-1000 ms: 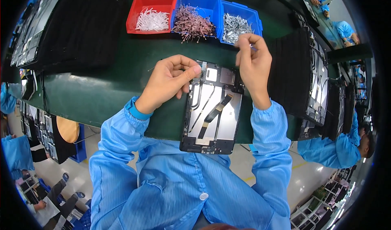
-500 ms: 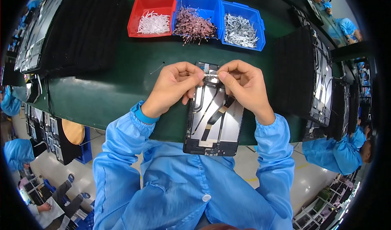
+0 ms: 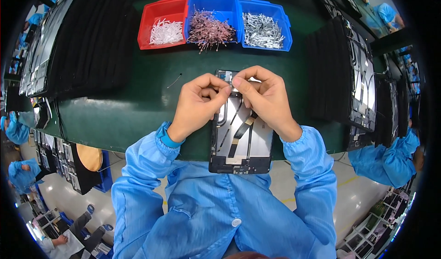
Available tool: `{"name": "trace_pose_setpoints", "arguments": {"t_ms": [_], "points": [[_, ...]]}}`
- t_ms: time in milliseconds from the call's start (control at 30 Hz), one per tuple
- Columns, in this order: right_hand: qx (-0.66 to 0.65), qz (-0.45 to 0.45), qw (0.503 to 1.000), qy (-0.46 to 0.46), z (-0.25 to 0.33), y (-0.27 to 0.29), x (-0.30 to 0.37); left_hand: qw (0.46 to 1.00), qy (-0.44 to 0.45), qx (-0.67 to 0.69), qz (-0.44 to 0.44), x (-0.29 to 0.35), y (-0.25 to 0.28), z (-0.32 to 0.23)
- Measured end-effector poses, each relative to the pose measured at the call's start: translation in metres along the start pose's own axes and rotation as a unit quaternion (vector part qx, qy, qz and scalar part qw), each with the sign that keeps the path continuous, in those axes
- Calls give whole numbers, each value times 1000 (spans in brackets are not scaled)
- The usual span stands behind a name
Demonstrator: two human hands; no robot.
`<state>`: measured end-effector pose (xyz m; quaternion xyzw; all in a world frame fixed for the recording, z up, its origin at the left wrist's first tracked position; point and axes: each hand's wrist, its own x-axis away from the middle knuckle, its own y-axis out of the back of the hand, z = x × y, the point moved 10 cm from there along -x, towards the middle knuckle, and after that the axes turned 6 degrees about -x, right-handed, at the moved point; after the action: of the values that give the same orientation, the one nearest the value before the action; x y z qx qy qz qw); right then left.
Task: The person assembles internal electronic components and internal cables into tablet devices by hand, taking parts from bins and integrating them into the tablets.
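A slim tablet-like device (image 3: 260,144) lies before me with its inside bare, showing a silvery panel, black cables and a dark frame. It reaches from under my fingers to the table's near edge. Over its far end, my left hand (image 3: 197,105) pinches with thumb and forefinger. Close against it, my right hand (image 3: 266,98) pinches too, the two sets of fingertips almost meeting. Whatever small piece they hold is mostly covered by the fingers; only a pale sliver shows. A thin dark wire (image 3: 174,81) lies on the green table left of the device.
Beyond my hands stand a red bin (image 3: 146,25) of white strips, a blue bin (image 3: 225,14) of pinkish wired parts and another blue bin (image 3: 285,31) of silvery strips. Stacks of black-edged panels rise at left (image 3: 96,43) and right (image 3: 328,70). People in blue work around.
The fingertips have drawn closer together, and the small white piece seen between them is now mostly hidden. The view has shifted slightly; the device stays in front of me.
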<state>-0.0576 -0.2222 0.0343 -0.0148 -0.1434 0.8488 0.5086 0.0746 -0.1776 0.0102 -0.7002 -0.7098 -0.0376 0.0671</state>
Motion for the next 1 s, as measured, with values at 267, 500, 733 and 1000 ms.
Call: {"name": "trace_pose_setpoints", "arguments": {"t_ms": [267,500,733,1000], "points": [[110,26,994,15,-2,-2,3,999,-25,19,-18,1,12,-19],[288,91,938,170,37,-16,13,977,149,118,98,6,-1,4],[-21,-108,976,187,62,56,14,941,-201,-97,-254,-23,90,-83],[-43,-166,980,102,20,99,40,768,-213,-528,-293,2,87,-103]]}}
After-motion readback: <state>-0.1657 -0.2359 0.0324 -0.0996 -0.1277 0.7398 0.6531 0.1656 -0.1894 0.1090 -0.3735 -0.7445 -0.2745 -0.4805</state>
